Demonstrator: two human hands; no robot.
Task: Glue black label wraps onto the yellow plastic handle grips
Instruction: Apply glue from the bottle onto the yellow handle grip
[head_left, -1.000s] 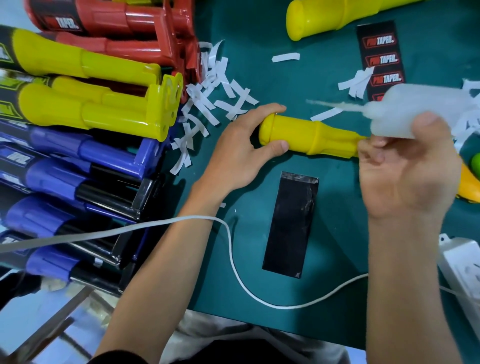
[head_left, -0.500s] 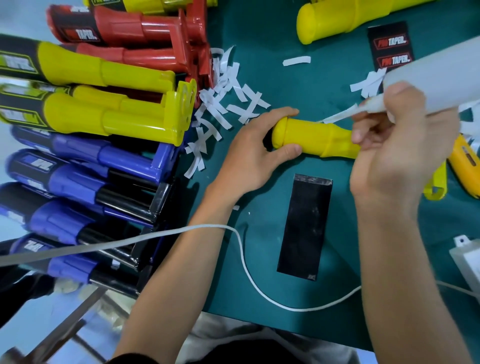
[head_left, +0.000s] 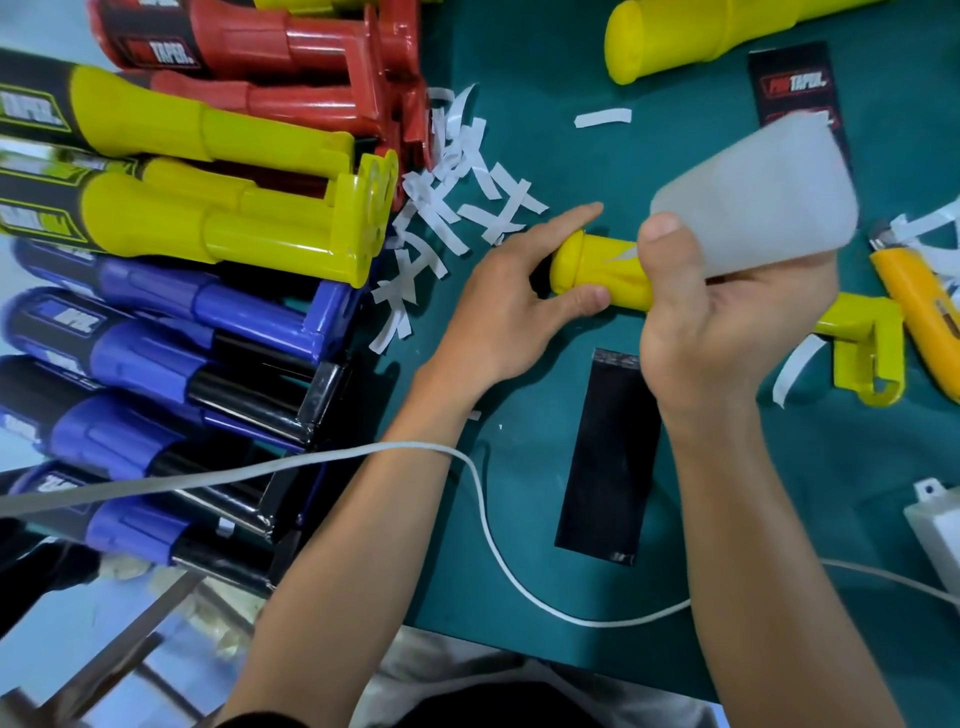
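glue nozzle down on the yellow grip

the person bends over a green mat (head_left: 545, 78). the left hand (head_left: 511, 306) pinches the rounded end of a yellow grip (head_left: 597, 270) between thumb and forefinger, holding it flat on the mat near the middle. the right hand (head_left: 727, 322) is wrapped around a cloudy white glue bottle (head_left: 763, 192), tipped so that its thin nozzle points at the top of the grip; i cannot tell whether the tip touches the plastic. a black label (head_left: 608, 457) lies flat on the mat just on the near side of the grip, its upper corner hidden by the right hand. to the left, handles are stacked on their sides, red (head_left: 260, 47), yellow (head_left: 208, 228) and blue (head_left: 156, 353), many with black wraps on them. white paper strips (head_left: 457, 171) lie scattered between the stack and the left hand. a yellow knife (head_left: 914, 306) rests by the grip's bracket end on the right. a printed label (head_left: 795, 83) shows at the far side, partly behind the bottle. a white cord (head_left: 104, 490) crosses the left forearm and loops over the mat
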